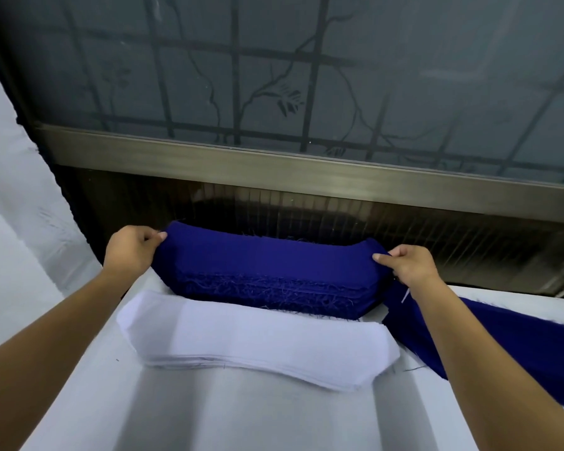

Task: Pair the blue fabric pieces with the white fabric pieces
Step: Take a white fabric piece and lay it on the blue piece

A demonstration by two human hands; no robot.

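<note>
A thick stack of dark blue fabric pieces (267,271) with frayed edges lies at the far side of the white table (241,418). My left hand (132,250) pinches the top blue piece at its left end. My right hand (404,266) pinches the same piece at its right end. Just in front of the blue stack lies a flat stack of white fabric pieces (258,343), of a similar long shape with angled ends.
More blue fabric (489,323) spreads out on the table at the right, partly under my right forearm. A frosted window with a metal frame (306,167) rises right behind the table. White cloth (10,222) hangs at the left.
</note>
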